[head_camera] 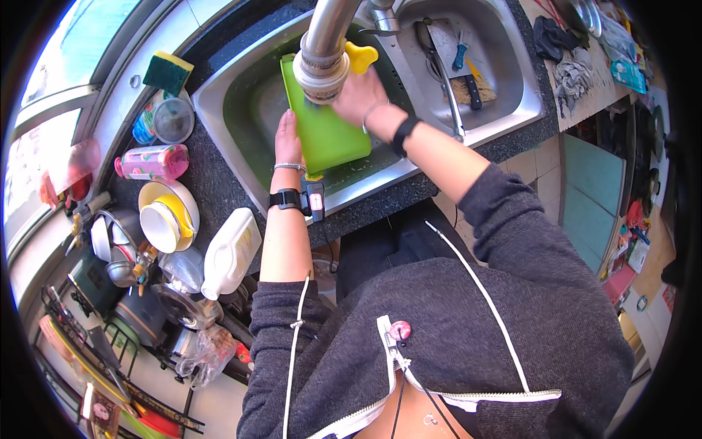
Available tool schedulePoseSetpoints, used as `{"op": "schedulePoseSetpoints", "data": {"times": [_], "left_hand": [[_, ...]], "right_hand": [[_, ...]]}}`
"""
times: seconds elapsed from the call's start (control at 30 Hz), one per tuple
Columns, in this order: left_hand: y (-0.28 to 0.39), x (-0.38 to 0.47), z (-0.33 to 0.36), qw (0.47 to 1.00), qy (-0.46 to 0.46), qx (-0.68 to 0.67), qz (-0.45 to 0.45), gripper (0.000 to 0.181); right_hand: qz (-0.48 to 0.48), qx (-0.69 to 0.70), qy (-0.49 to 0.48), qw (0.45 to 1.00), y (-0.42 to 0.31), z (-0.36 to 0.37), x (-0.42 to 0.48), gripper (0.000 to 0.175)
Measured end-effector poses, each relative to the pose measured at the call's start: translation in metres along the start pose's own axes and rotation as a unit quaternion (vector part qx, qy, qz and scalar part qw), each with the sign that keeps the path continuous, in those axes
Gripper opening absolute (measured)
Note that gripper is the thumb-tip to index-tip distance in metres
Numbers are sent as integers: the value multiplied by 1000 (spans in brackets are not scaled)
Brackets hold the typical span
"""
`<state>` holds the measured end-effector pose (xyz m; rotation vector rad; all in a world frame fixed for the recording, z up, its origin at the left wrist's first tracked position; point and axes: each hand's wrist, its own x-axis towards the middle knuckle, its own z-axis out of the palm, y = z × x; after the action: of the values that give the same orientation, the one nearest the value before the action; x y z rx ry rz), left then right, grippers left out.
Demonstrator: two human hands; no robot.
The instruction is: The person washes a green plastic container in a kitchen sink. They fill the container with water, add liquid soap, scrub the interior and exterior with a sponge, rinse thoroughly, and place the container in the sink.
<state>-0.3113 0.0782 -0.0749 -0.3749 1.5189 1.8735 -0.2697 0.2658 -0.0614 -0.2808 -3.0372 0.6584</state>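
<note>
My left hand (pixel 288 140) grips the left edge of a green plastic tray (pixel 334 144), which is held tilted in the left sink basin (pixel 241 164). My right hand (pixel 359 99) is on the tray's upper right part. It is blurred, its fingers partly behind the faucet's spout end (pixel 322 74), so whether it holds something cannot be told. A yellow tab (pixel 361 57) sticks out beside the spout. Greenish water (pixel 253 129) lies in the basin under the tray.
In the right basin (pixel 513 66) lie a blue-handled knife (pixel 459 57), a black-handled tool (pixel 473 93) and a long metal utensil (pixel 449 93). A sponge (pixel 168 73), a pink bottle (pixel 153 162), stacked bowls (pixel 164 217) and a white jug (pixel 233 252) stand to the left.
</note>
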Motion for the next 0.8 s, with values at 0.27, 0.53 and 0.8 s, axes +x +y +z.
{"op": "schedulePoseSetpoints", "data": {"times": [0.27,0.53,0.8], "left_hand": [[-2,-1,-1,996,-28,-88,-19,34],[-10,1,-8,998,-30,-49,-11,37],[-13,3,0,978,-62,-197,-30,31]], "right_hand": [[-127,-12,-60,990,-49,4,-66,25],[9,-33,28,999,4,13,30,37],[-76,114,129,982,-14,35,16,34]]}}
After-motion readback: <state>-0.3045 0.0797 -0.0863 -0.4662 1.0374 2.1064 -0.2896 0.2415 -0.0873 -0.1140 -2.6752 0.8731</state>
